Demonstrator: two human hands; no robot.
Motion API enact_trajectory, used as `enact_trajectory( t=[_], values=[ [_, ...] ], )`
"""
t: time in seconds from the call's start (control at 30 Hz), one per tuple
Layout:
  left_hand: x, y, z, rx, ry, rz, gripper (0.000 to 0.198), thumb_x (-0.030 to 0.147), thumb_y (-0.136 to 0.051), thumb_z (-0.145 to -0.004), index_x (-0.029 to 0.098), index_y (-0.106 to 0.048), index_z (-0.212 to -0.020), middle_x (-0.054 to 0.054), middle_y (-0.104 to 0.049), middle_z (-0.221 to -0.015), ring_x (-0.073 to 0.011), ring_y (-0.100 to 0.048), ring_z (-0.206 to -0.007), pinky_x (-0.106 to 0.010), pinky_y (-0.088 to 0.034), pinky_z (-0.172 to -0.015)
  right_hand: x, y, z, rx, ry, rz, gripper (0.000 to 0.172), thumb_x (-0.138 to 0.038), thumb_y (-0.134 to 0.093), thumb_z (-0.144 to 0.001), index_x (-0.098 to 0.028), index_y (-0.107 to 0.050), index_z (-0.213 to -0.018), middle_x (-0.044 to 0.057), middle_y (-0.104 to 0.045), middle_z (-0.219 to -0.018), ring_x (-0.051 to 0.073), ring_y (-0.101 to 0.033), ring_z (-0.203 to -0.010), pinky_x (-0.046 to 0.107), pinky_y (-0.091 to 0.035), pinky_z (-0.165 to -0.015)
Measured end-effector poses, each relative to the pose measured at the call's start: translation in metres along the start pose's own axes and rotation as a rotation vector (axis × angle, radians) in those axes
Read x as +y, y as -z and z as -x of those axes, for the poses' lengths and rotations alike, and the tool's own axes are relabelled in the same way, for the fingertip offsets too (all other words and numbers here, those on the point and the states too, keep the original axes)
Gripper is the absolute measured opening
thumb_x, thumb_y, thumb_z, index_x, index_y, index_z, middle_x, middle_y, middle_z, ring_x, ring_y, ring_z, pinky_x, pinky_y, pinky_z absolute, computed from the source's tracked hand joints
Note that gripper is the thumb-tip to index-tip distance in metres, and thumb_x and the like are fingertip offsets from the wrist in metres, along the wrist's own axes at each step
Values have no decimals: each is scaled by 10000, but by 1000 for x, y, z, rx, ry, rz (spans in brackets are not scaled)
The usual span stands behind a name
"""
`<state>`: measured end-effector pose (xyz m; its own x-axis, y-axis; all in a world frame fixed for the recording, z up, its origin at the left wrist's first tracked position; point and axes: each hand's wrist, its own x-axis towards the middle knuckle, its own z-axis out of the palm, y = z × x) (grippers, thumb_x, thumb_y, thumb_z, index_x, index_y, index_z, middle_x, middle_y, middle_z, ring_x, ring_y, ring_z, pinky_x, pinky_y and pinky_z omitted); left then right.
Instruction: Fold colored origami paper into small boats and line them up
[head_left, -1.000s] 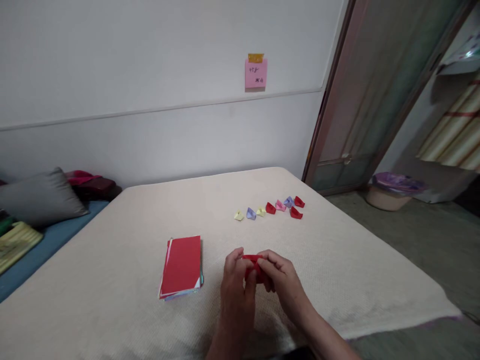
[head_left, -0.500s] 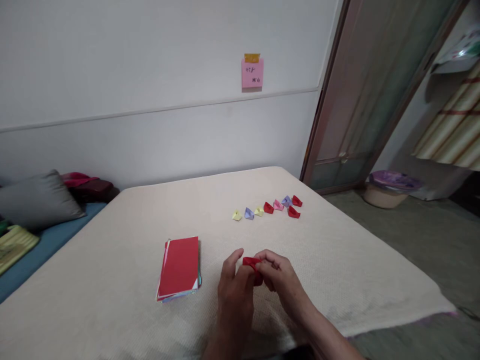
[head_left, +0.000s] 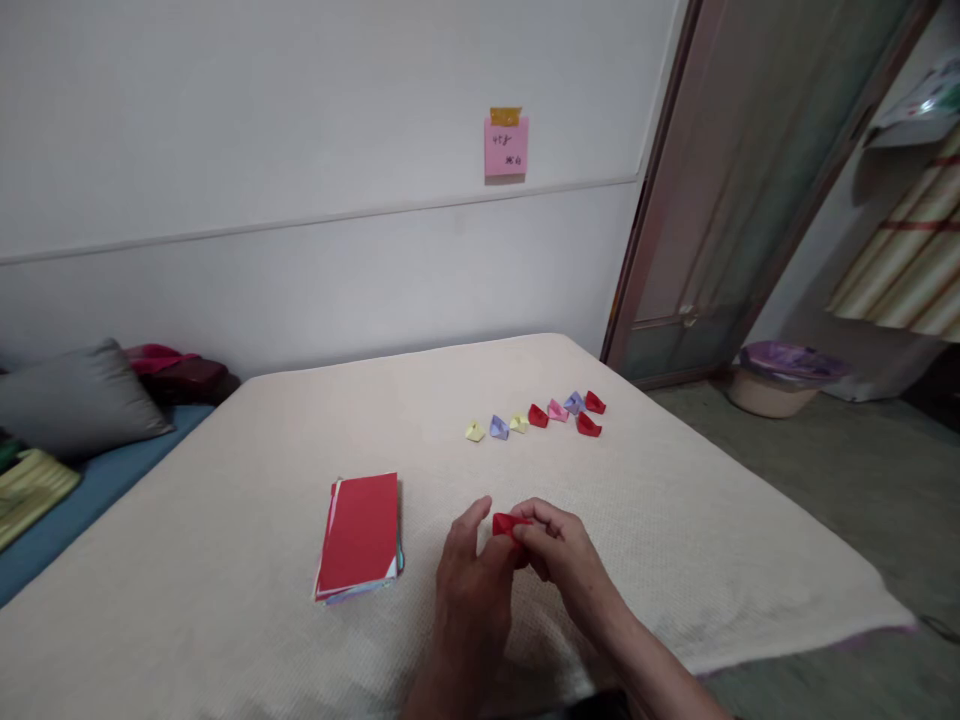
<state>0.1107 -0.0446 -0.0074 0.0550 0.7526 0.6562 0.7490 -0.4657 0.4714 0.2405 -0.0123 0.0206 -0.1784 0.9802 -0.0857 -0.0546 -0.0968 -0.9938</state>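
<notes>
Between my two hands is a small folded piece of red paper [head_left: 506, 523], held above the near part of the cloth-covered surface [head_left: 262, 430]. My left hand [head_left: 474, 570] grips its left and near side with the thumb, the index finger raised away from it. Thumb and fingertips of my right hand [head_left: 553, 540] pinch the right side. Fingers cover much of the paper, so its full shape is hidden. Left of my hands lies a stack of coloured paper [head_left: 360, 530], a red sheet on top.
Beyond my hands stands a row of small folded paper boats in yellow, purple, pink and red, among them a pink boat [head_left: 557, 410] and a nearer red boat [head_left: 589, 425]. A grey pillow [head_left: 82, 400] lies far left. A lined bin [head_left: 780, 380] stands on the floor at right.
The red paper has shifted slightly right and turned in my fingers, and less of its lower part shows. My left thumb has moved a little to the right with it.
</notes>
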Motion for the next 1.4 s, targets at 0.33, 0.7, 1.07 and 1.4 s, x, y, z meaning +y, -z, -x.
enact_trajectory(
  t=[0.33, 0.7, 1.07, 1.4],
  values=[
    [-1, -2, 2, -24, -69, -74, 253, 138, -518, -848, 275, -658, -1008, -101, -486, -1281, -241, -519, -1141, -416, -477, -919, -1, -3, 2, -10, 28, 7, 116, -220, -539, -763, -151, -621, -719, -33, -510, -532, 97, -405, -478, 220, -282, -439],
    [1, 12, -9, 37, 285, 325, 147, 173, -540, -848, 235, -657, -783, -59, -521, -1216, -215, -525, -1122, -396, -462, -919, 14, 4, -7, -118, -109, -570, 177, -271, -685, -744, -154, -643, -871, -69, -424, -498, 42, -265, -422, 189, -162, -423],
    [3, 11, -10, 81, 316, 327, 117, 176, -556, -825, 234, -627, -752, -46, -562, -1145, -220, -533, -1109, -403, -451, -913, 22, 0, -10, -203, -243, -800, 226, -168, -753, -625, -185, -587, -779, -91, -423, -515, 20, -187, -414, 155, -135, -418],
    [2, 11, -8, 43, 264, 269, 143, 186, -473, -881, 234, -593, -823, -66, -525, -1218, -217, -496, -1158, -421, -416, -944, 10, -7, 6, 47, 265, 200, 229, -159, -601, -723, -195, -626, -948, -77, -411, -537, 98, -369, -511, 218, -307, -502]
  ],
)
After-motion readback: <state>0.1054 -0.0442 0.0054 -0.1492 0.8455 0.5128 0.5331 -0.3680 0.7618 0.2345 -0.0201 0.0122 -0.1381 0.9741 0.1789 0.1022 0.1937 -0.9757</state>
